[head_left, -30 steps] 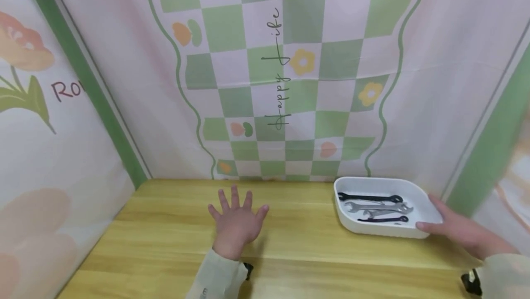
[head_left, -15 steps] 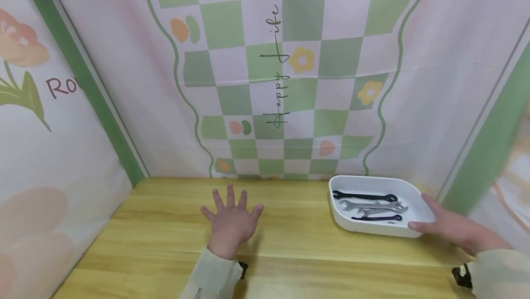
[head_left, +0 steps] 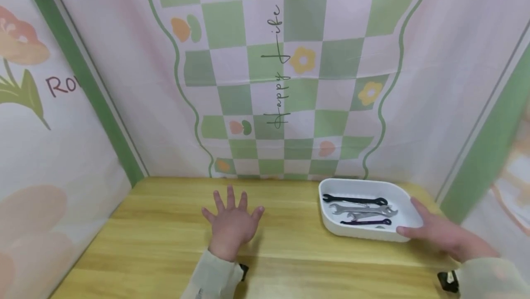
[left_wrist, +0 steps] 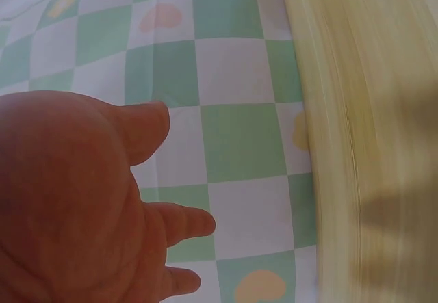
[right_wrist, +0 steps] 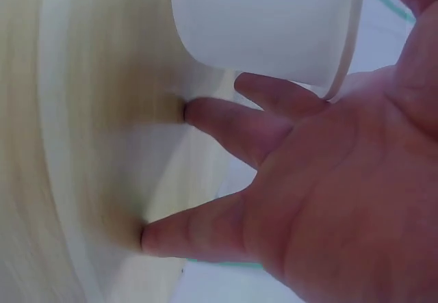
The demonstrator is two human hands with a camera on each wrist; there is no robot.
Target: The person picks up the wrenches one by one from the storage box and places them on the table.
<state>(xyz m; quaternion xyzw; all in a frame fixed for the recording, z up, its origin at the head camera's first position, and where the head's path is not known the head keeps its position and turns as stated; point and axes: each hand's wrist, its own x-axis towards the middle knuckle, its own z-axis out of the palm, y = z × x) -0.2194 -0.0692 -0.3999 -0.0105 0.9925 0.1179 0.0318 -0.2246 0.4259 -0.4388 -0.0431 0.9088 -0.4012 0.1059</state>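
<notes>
The white tray (head_left: 360, 232) sits on the far right of the desk (head_left: 298, 271), wrenches (head_left: 360, 209) inside. The right hand (head_left: 443, 234) touches its right end, fingers spread rather than clenched; the left hand (head_left: 232, 229) is released, fingers splayed.

straight beyond my spread left fingers (head_left: 230, 196), higher up on the checked cloth (head_left: 306, 18), thin dark script (head_left: 278, 78) reads "happy life", running sideways from bottom to top. well out to the left of those fingers, on the flowered side cloth (head_left: 83, 152), i read dark red letters (head_left: 62, 86), "ro", cut off at the green strip (head_left: 89, 87). behind my fingers, the small print (head_left: 199, 293) on my sleeve (head_left: 213, 273) is unreadable.
</notes>
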